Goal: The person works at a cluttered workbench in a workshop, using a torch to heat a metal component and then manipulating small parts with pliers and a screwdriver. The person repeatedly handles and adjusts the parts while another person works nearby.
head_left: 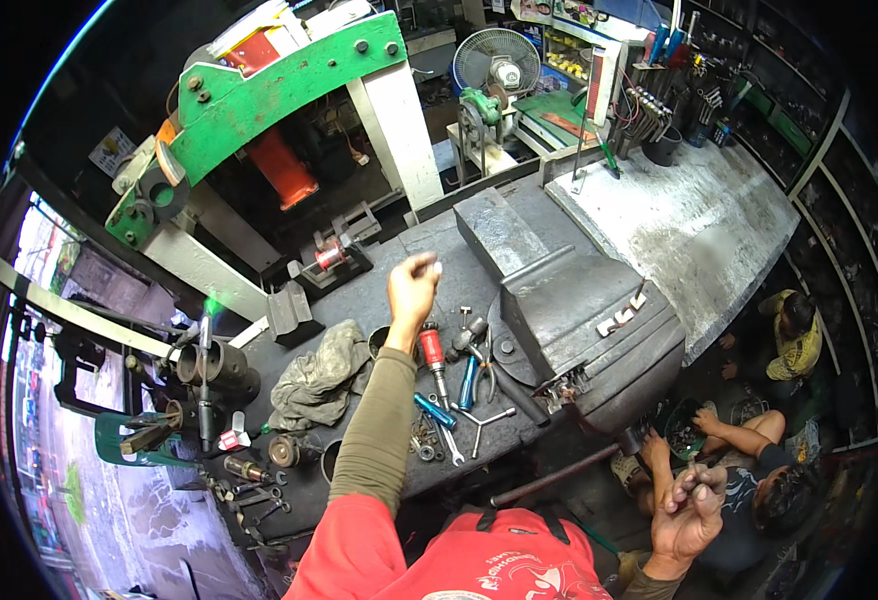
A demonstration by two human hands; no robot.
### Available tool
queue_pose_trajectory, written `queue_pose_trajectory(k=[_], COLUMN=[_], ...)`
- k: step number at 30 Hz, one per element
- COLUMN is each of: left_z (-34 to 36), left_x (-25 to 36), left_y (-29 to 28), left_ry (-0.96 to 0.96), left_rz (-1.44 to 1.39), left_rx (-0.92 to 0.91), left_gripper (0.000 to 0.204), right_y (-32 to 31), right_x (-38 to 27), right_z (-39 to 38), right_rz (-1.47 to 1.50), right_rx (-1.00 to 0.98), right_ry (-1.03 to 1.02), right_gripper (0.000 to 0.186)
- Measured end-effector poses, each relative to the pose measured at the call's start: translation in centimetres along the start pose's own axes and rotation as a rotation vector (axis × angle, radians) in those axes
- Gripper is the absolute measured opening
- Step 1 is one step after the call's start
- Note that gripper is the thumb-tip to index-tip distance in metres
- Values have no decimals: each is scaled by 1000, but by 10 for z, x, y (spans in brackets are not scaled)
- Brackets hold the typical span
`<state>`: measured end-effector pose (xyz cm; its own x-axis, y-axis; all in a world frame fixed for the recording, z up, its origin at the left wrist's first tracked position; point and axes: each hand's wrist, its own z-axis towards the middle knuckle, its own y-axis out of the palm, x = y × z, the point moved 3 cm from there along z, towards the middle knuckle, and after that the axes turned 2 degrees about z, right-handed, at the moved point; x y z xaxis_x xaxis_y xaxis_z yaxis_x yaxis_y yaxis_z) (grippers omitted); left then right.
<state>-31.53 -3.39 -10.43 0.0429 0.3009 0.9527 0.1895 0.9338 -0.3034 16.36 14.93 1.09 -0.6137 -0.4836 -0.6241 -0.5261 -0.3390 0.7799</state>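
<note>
My left hand (410,295) reaches over the steel bench, its fingers curled together; whether anything is between them I cannot make out. My right hand (689,510) is raised at the lower right, fingers curled, any contents too small to tell. Below and right of my left hand lie a red tool (432,345), a hammer (469,335), a blue tool (435,410), a Y-shaped wrench (481,422) and a spanner (449,445). A crumpled grey rag (314,380) sits left of my forearm. A large vise (579,300) stands right of the tools.
A green-and-white press frame (289,70) rises behind, near a fan (494,70). A pale metal plate (689,220) covers the right bench. Two other people crouch at the lower right, one in yellow (794,360), one in dark clothes (769,500). Steel cylinders (219,375) stand left.
</note>
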Motion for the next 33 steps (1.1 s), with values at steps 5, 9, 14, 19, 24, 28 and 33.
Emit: queue_pose_trajectory(k=[5,9,14,19,24,28,33], left_z=[-9,7,27,22,-14,-79,-162], left_x=[-75,-89,-102,-69,18,61,85], left_y=[30,54,62,37,-11,-46,-80], left_ry=[304,486,450,426,350,83,57], left_rz=[569,772,920,742,300,-274,-497], left_rx=[-223,-573,-789,-339,-74,-209,-212], left_gripper=[43,52,31,18,15,17,14], right_y=[22,33,27,35,52,81,118], right_x=[23,29,22,19,36,53,70], right_z=[-6,-11,-20,-20,-8,-3,-9], right_rz=[-67,-100,-100,-72,-83,-110,-230], right_rx=[-33,-119,23,-150,-64,-186,-272], right_ry=[122,138,104,191,117,161,156], right_gripper=[20,20,17,20,17,16,14])
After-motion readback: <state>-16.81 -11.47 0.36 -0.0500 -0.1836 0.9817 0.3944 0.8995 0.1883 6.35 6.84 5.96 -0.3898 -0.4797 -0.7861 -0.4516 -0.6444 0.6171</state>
